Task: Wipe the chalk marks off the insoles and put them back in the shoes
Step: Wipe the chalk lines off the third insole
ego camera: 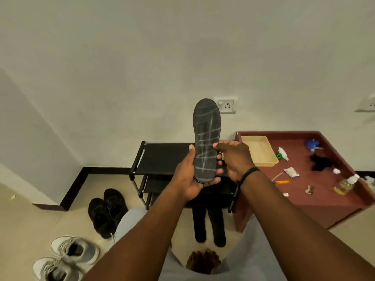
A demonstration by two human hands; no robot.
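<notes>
Evidently pre-wipe: left hand (190, 179) and right hand (235, 159) grip the chalky insole (207, 134) above the shoe rack (162, 157); cloth needed.

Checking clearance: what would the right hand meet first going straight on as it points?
The insole, most likely: the right hand already touches its right edge. The left hand holds its heel end.
</notes>
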